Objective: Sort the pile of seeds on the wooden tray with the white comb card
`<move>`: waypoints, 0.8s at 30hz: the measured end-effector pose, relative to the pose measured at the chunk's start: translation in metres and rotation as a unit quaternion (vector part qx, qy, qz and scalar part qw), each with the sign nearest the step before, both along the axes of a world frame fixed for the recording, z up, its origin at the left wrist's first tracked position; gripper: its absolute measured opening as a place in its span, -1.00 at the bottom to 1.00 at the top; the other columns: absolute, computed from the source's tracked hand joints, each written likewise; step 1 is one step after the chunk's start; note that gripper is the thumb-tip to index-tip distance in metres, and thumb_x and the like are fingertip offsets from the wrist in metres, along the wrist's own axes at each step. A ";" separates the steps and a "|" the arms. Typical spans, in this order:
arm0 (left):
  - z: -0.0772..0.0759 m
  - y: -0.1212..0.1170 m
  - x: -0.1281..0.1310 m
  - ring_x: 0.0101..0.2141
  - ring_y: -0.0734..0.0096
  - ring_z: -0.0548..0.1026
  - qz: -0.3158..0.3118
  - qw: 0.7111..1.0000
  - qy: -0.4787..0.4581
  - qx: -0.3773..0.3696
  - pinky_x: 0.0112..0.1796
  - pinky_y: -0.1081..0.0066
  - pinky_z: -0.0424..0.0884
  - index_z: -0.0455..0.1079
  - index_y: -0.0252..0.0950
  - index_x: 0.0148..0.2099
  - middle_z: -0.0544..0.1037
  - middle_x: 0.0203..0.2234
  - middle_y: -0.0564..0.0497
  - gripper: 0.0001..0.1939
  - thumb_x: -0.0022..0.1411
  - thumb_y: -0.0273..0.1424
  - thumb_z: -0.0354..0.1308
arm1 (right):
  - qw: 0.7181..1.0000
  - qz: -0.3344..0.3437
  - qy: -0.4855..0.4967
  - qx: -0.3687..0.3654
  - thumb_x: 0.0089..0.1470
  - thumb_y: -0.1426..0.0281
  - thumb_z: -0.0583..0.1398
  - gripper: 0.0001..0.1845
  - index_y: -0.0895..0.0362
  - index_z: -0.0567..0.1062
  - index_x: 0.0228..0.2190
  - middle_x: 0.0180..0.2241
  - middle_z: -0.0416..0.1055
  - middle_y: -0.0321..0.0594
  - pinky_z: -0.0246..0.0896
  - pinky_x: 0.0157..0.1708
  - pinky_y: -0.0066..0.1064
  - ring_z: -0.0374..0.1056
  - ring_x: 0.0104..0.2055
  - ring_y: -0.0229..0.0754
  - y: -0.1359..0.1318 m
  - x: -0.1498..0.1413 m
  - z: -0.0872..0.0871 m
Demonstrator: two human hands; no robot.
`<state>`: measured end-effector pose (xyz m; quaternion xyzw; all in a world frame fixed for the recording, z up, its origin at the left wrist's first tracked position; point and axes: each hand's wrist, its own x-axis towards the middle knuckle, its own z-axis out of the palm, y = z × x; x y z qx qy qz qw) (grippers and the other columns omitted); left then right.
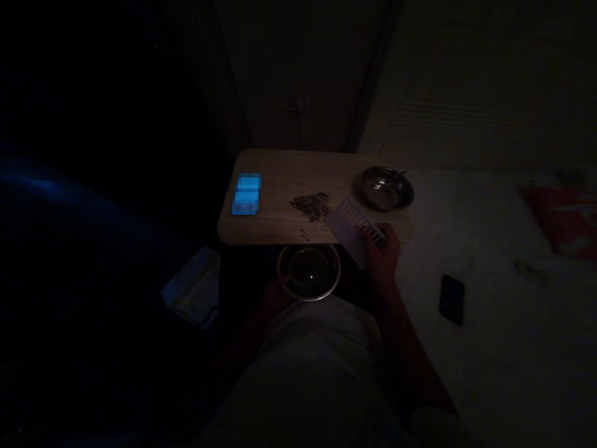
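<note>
My left hand (276, 295) grips the left rim of a round metal bowl (336, 283), held just below the table's near edge. My right hand (383, 255) is closed around a flat white scraper with a row of slots along one side (344, 225). The scraper's far corner reaches over the wooden table, beside the right edge of a loose heap of small dark grains (311, 206). A few stray grains (304, 234) lie nearer the table's front edge. Dim light hides most of the left fingers and whatever is inside the bowl.
A second metal bowl (385, 188) with a utensil handle at its rim stands on the table (275, 230) at right. A glowing blurred blue screen (247, 194) is at left. A dark phone (452, 299) and a red packet (566, 218) lie on the pale surface to the right.
</note>
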<state>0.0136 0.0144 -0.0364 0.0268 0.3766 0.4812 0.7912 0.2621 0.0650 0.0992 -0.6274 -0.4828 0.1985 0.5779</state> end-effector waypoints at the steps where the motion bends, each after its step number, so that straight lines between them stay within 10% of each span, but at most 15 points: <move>1: 0.000 -0.002 0.000 -0.29 0.10 0.63 0.008 1.000 0.013 -0.005 -0.12 0.15 0.51 0.53 -0.31 -0.30 0.67 -0.38 -0.09 -0.85 -0.02 -0.48 0.32 | 1.000 0.000 -0.002 -0.001 0.03 0.25 0.27 -0.79 0.11 0.40 -0.37 -0.48 0.37 -0.38 0.17 -0.38 -0.44 0.26 -0.44 -0.27 0.000 0.000 0.000; 24: 0.009 -0.008 -0.001 -0.08 -0.03 0.58 0.027 0.999 0.021 -0.003 0.02 0.10 0.43 0.52 -0.22 -0.25 0.66 -0.41 -0.01 -0.73 -0.08 -0.54 0.31 | 0.999 -0.032 0.014 -0.002 0.00 0.25 0.29 -0.77 0.12 0.40 -0.38 -0.48 0.38 -0.37 0.18 -0.39 -0.44 0.28 -0.44 -0.27 -0.003 0.004 -0.005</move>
